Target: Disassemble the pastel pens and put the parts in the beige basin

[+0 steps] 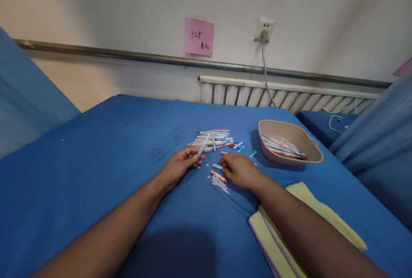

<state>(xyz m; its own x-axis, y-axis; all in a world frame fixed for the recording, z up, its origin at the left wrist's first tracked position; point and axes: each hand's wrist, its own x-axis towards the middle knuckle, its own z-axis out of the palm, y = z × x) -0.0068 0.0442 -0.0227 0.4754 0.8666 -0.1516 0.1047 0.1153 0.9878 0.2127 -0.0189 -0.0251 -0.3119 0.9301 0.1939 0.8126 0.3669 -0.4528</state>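
Note:
My left hand (180, 164) rests on the blue cloth, its fingers closed round a white pen barrel (202, 147) that points up and away. My right hand (240, 169) lies just to the right, fingers curled over a small light-blue piece (217, 166) at its fingertips. An orange pen part (219, 176) and a scatter of small white pieces (220, 183) lie between and just in front of the hands. Behind them sits a pile of several pens and caps (215, 139).
A beige oval tray (311, 156) holding several pens stands to the right. A folded yellow cloth (277, 239) lies under my right forearm. A white radiator (283, 97), a wall socket with a cable (264, 29) and a pink note (198, 36) are behind the table.

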